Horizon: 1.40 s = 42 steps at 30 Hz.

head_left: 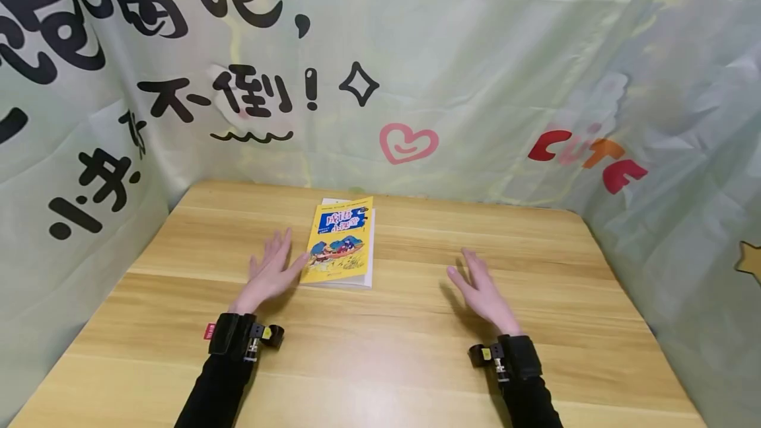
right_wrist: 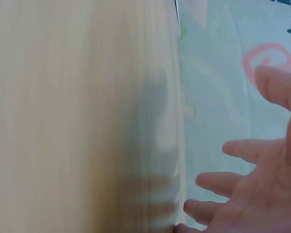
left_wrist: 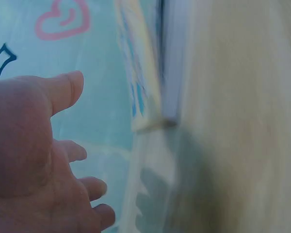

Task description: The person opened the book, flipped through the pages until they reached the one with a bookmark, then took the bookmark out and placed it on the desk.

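Note:
A yellow book [head_left: 339, 266] with a blue title panel and a drawing of figures in a boat lies toward the back of the table, left of the middle. Beneath it shows the edge of a whitish book or paper stack [head_left: 370, 249]. My left hand [head_left: 270, 277] is just left of the book, fingers spread, thumb near the cover's edge; whether it touches cannot be told. In the left wrist view the book [left_wrist: 143, 73] looks blurred beyond the thumb. My right hand [head_left: 484, 292] is held over the table's right half, fingers extended, holding nothing.
The wooden table [head_left: 380, 349] reaches back to a pale printed cloth [head_left: 475, 84] that hangs behind and on both sides. Black cuffs with small cameras sit on the left wrist [head_left: 228, 335] and the right wrist [head_left: 520, 356].

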Available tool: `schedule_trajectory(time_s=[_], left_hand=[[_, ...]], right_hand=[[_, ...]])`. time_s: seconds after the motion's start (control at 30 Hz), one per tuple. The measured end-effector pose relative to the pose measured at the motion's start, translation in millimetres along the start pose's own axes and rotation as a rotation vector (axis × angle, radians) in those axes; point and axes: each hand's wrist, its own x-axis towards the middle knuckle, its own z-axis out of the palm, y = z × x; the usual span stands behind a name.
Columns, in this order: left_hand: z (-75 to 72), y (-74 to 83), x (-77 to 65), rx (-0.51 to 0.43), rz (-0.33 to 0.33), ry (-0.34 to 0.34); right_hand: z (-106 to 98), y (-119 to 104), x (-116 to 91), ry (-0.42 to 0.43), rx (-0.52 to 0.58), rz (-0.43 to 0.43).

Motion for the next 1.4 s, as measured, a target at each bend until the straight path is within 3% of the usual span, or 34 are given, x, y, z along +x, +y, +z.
schedule_trajectory(time_s=[0.2, 0.4, 0.53, 0.7, 0.83, 1.03, 1.17, 1.4], left_hand=[[-2.5, 6.5, 16.5, -0.179, 0.029, -0.107], [4.3, 9.7, 39.0, -0.211, 0.02, -0.194], [11.6, 8.3, 51.5, -0.163, -0.019, -0.217], [22.2, 16.2, 58.0, 0.073, -0.051, -0.242], [27.9, 28.4, 51.7, 0.213, -0.057, -0.246], [34.4, 47.4, 33.0, 0.251, 0.018, -0.296], [45.4, 56.4, 20.5, 0.217, 0.066, -0.319], [63.8, 84.7, -1.9, 0.204, 0.064, -0.351]], right_hand=[[26.6, -27.0, 10.6, -0.081, 0.154, 0.009], [61.4, -64.4, 37.0, -0.17, 0.183, -0.015], [83.1, -83.9, 61.5, -0.201, 0.174, 0.004], [100.1, -92.3, 83.5, -0.224, 0.031, -0.052], [99.8, -86.5, 83.4, -0.259, -0.082, -0.133], [78.3, -76.5, 54.9, -0.314, -0.149, -0.201], [66.4, -69.2, 31.2, -0.318, -0.129, -0.186], [49.1, -45.5, 4.8, -0.365, -0.033, -0.211]])
